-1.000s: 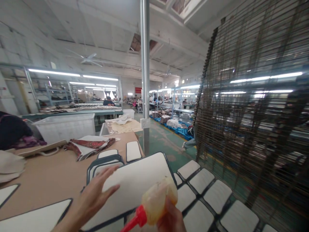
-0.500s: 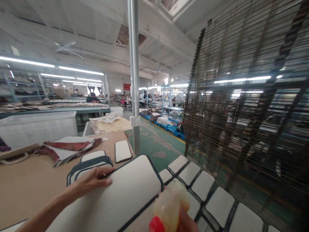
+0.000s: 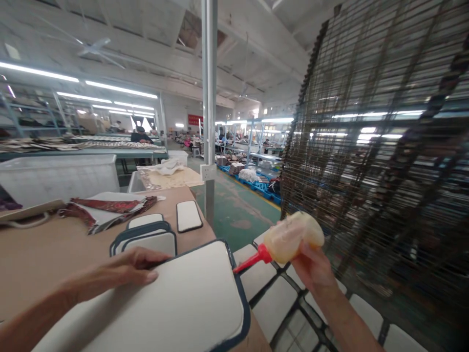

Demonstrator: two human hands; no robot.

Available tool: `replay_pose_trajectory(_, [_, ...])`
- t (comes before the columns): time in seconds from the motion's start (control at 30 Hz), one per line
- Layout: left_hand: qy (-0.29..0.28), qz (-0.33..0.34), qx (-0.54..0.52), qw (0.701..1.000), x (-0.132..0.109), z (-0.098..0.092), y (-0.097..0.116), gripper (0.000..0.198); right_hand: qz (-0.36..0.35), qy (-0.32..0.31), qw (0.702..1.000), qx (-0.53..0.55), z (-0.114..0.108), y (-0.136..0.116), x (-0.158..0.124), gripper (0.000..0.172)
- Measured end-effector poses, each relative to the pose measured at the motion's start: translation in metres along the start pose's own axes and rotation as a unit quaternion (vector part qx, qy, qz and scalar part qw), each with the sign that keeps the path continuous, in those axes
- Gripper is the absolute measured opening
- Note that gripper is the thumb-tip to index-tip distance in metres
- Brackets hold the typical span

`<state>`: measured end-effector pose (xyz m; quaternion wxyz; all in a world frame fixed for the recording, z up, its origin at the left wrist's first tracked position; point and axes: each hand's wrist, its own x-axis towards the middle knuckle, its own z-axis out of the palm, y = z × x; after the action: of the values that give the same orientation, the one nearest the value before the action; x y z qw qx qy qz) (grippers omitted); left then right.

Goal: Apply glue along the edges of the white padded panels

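My left hand (image 3: 126, 271) pinches the far left edge of a large white panel (image 3: 190, 303) with a dark blue rim and rounded corners. In my right hand (image 3: 313, 269) is a squeeze bottle (image 3: 293, 237) of yellowish liquid, lying tilted on its side. Its red nozzle (image 3: 254, 259) points left, and the tip is at the panel's dark rim near the far right corner. I cannot tell whether the tip touches the rim. Just beyond my left hand lies a stack of smaller rimmed panels (image 3: 150, 239).
A single small panel (image 3: 188, 216) lies near the brown table's (image 3: 32, 259) edge. Right of the table, rimmed panels (image 3: 274, 300) lie in rows. A tall wire rack (image 3: 351, 161) stands at right, a post (image 3: 209, 98) ahead. Patterned fabric (image 3: 106, 208) lies at left.
The bottle has swung up and right from the lower middle, and its nozzle now meets the panel's rim area. My left hand stays on the panel's edge; the view has shifted slightly.
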<state>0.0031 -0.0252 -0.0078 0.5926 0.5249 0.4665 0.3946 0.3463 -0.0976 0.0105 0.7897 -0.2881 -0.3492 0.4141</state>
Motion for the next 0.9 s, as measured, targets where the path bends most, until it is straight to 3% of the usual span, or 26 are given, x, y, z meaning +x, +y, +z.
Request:
replay_pose_trajectory(0.1, [-0.064,0.018,0.057,0.996,-0.006,-0.002,0.003,0.037,0.011,-0.046,0.999,-0.007,0.003,-0.003,0.001,0.062])
replay_pose_trajectory(0.2, [-0.063,0.028,0.074,0.995,-0.009,-0.006,0.007,0.037,0.023,-0.076,0.997,-0.017,0.006,-0.007,0.000,0.066])
replay_pose_trajectory(0.4, [-0.203,-0.063,0.081,0.974,-0.014,-0.014,0.034,0.044,0.041,-0.122,0.991,-0.047,0.007,-0.015,-0.004,0.064])
replay_pose_trajectory(0.5, [-0.197,-0.075,0.075,0.975,-0.016,-0.014,0.041,0.042,0.031,-0.127,0.990,-0.057,0.004,-0.018,-0.005,0.061])
replay_pose_trajectory(0.9, [-0.196,-0.098,0.086,0.972,-0.014,-0.017,0.031,0.058,0.049,-0.138,0.989,-0.039,-0.003,-0.015,-0.010,0.064])
